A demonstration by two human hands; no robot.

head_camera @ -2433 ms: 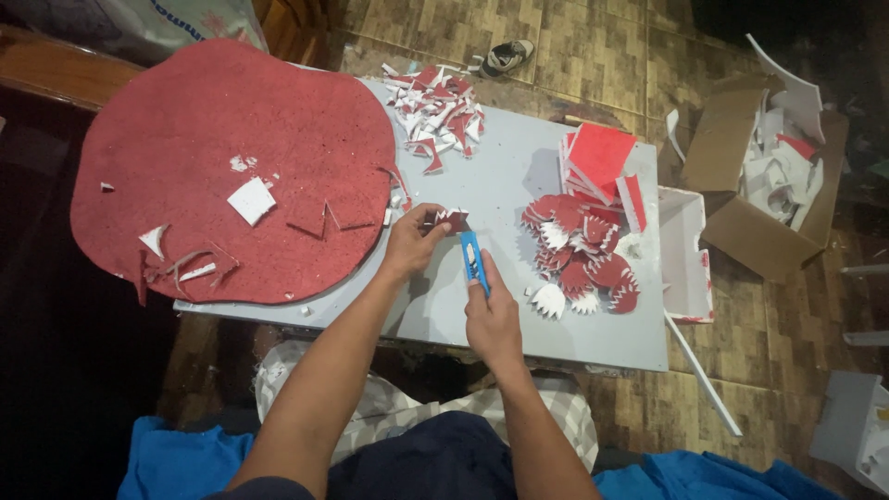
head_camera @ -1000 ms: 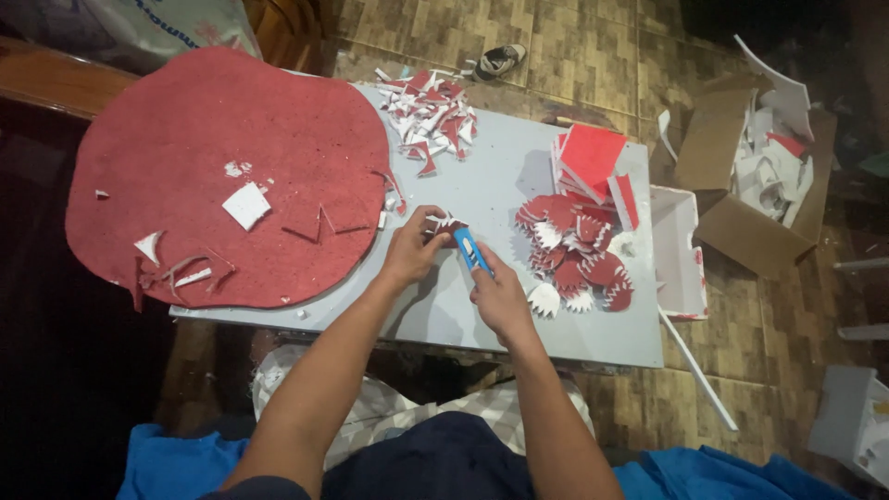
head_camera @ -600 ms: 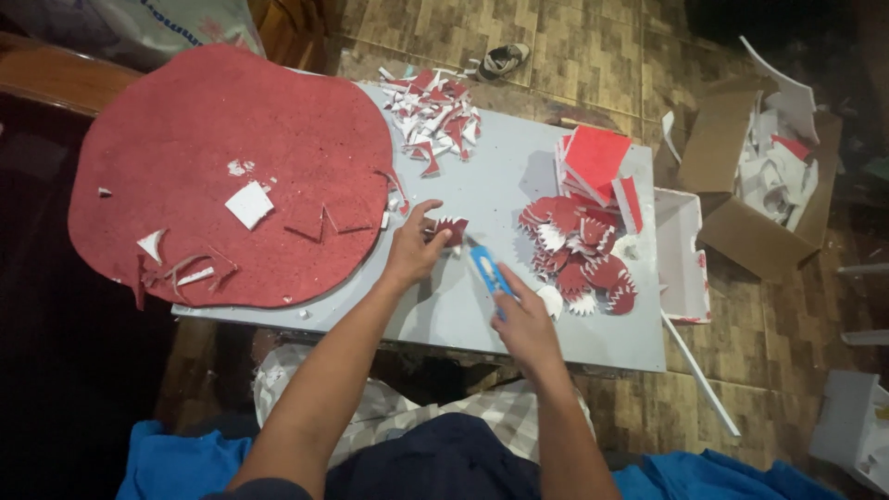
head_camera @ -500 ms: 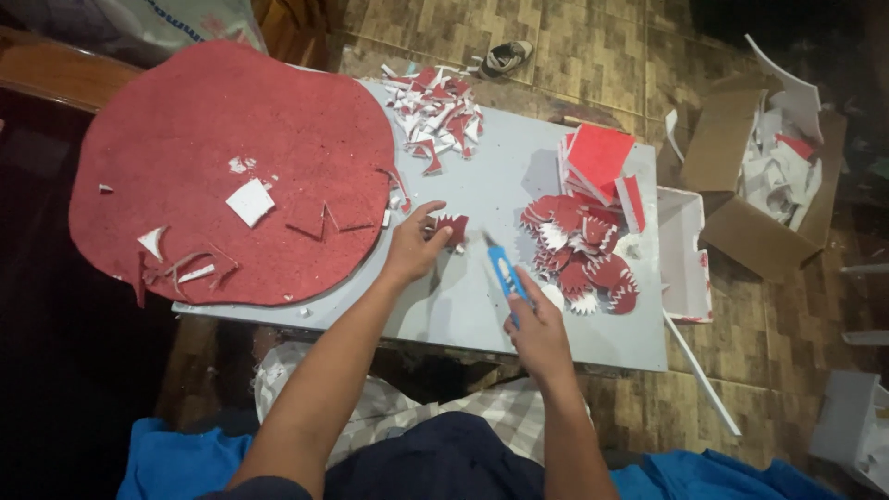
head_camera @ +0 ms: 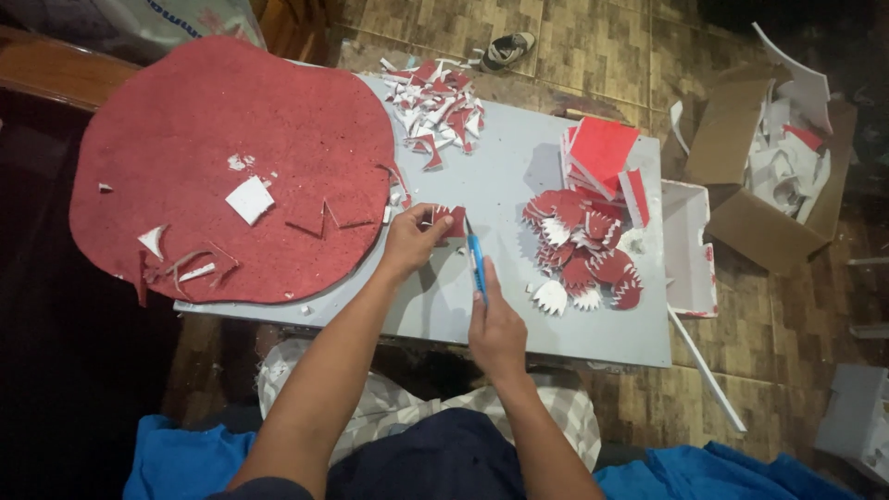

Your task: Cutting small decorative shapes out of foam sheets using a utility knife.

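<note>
While the left hand [head_camera: 412,243] pinches a small red-and-white foam piece [head_camera: 447,220] between thumb and fingertips, its grip closed on the piece just above the grey worktop [head_camera: 505,167], the right hand [head_camera: 495,329] is wrapped shut around the lower end of a blue-handled craft knife [head_camera: 476,264], whose blade points up toward the piece and appears to meet its right edge. Both forearms reach in from the bottom of the head view, over a lap covered by checked cloth [head_camera: 407,407] and dark fabric. Just right of the knife lies a heap of red and white shapes with toothed edges [head_camera: 583,255], and beyond it a stack of square red-faced foam sheets [head_camera: 600,153] sits near the worktop's far right side. At the far edge, a pile of red and white offcuts [head_camera: 435,106] is scattered. To the left of the hands, a large, roughly round red sheet [head_camera: 213,157] overlaps the worktop, carrying a white square scrap [head_camera: 250,199] and several thin cut slivers. An open white box [head_camera: 690,245] hangs at the worktop's right end, and torn cardboard cartons [head_camera: 769,167] with white scraps rest on the tiled floor [head_camera: 593,46], where a shoe [head_camera: 507,48] also lies.
</note>
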